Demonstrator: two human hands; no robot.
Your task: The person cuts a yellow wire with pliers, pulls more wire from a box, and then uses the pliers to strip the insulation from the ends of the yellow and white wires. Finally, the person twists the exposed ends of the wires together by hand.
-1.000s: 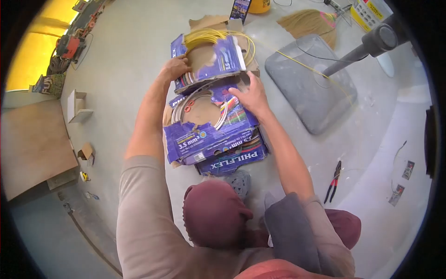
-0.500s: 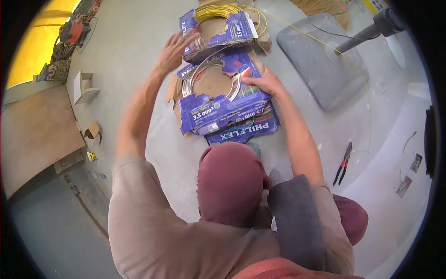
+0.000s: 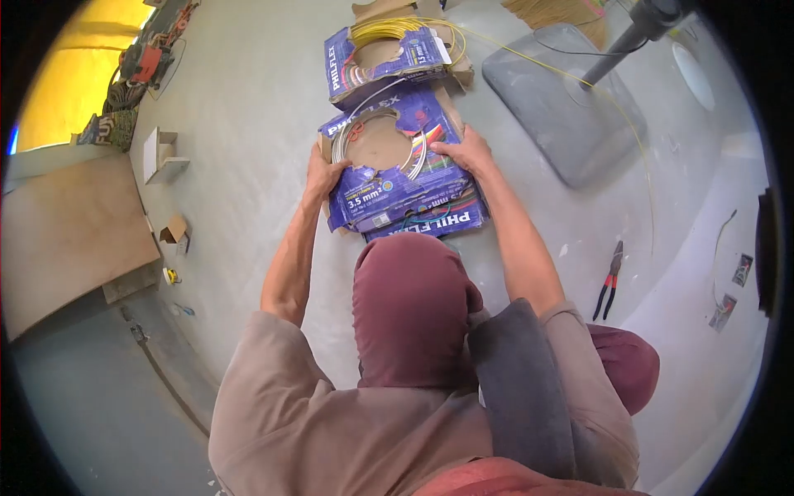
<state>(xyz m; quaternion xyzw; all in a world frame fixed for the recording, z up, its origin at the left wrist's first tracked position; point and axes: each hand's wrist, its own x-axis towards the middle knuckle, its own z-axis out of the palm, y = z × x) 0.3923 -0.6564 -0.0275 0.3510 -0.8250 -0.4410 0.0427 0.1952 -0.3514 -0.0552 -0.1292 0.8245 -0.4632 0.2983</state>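
Between my hands is a torn blue PHILFLEX wire box (image 3: 413,186) marked 3.5 mm², with a coil of pale wire (image 3: 340,145) showing through its round opening. My left hand (image 3: 325,172) grips its left edge, thumb on top. On the opposite edge, my right hand (image 3: 466,151) holds on with its thumb over the printed face; the fingertips underneath are hidden. Below this box lies another blue PHILFLEX box (image 3: 451,221), partly covered. Just beyond stands a third box (image 3: 337,62) holding a coil of yellow wire (image 3: 385,31).
A grey stand base (image 3: 529,99) with a dark pole is at upper right, a yellow wire trailing across it. Red-handled pliers (image 3: 609,285) lie on the floor at right. Small open cartons (image 3: 174,230) and a brown board (image 3: 74,240) are at left. Maroon cloth (image 3: 413,314) fills the near middle.
My left hand has come down from the yellow-wire box to the left edge of the pale-wire box. My right hand keeps its place on the right edge.
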